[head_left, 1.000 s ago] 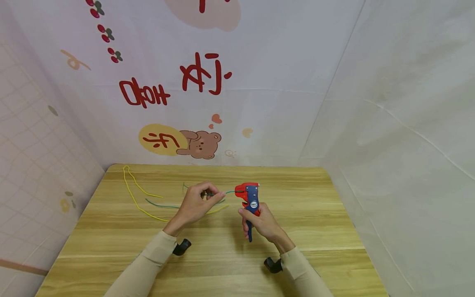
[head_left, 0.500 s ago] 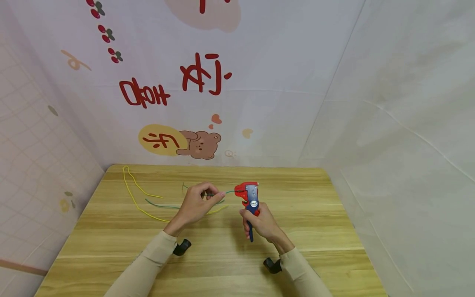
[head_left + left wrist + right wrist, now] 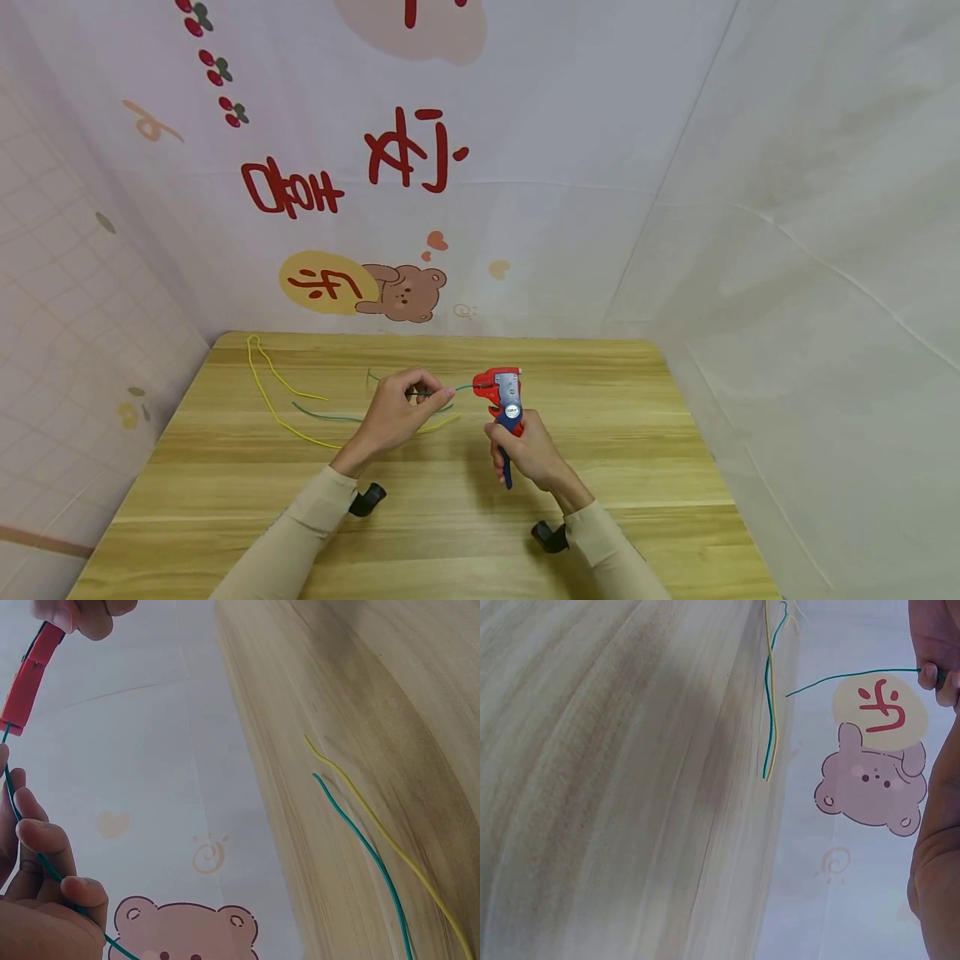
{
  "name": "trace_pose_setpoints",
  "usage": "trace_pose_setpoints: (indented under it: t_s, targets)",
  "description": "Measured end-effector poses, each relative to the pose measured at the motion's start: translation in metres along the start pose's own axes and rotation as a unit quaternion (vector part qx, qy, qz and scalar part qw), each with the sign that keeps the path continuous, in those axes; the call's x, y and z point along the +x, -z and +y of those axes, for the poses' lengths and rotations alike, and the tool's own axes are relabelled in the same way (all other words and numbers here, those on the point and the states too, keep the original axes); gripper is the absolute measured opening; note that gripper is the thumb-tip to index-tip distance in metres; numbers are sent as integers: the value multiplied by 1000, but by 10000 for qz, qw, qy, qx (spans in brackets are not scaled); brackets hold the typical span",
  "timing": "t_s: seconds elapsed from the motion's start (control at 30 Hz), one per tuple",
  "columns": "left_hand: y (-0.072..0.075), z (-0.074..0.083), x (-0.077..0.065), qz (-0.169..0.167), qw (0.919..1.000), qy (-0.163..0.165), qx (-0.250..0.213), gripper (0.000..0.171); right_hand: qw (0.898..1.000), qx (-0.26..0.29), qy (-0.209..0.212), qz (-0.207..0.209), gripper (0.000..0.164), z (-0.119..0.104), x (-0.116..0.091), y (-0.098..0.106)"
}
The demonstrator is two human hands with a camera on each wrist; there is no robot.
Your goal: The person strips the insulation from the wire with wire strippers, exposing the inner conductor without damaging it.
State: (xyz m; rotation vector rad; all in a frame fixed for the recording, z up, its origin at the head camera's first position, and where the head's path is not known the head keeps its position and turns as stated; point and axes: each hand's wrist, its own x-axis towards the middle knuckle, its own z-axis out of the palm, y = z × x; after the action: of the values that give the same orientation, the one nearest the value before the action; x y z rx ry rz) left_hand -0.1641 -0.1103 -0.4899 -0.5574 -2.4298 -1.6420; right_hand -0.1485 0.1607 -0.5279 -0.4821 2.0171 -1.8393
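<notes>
Low and right of centre in the head view, the right hand gripped the handles of a red-and-blue wire stripper, its head towards the top of the frame. Left of that, the left hand pinched a green wire whose end ran into the tool's red mouth — seemingly the stripping step. The next move likely called for squeezing the handles, with the wire held steady. Farther off, at centre left, a yellow wire and another green strand lay on the desk.
</notes>
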Motion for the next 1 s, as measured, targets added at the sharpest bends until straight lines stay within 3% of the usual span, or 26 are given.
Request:
trace_pose_setpoints:
  t_s: [0.43,1.0]
  targets:
    - [-1,-2,0,92,9999,-126,-20,13,10000,-5,6,58,48,-2,1,-2]
    - [0,-2,0,24,10000,53,48,14,9997,94,-115,214,45,-2,0,-6]
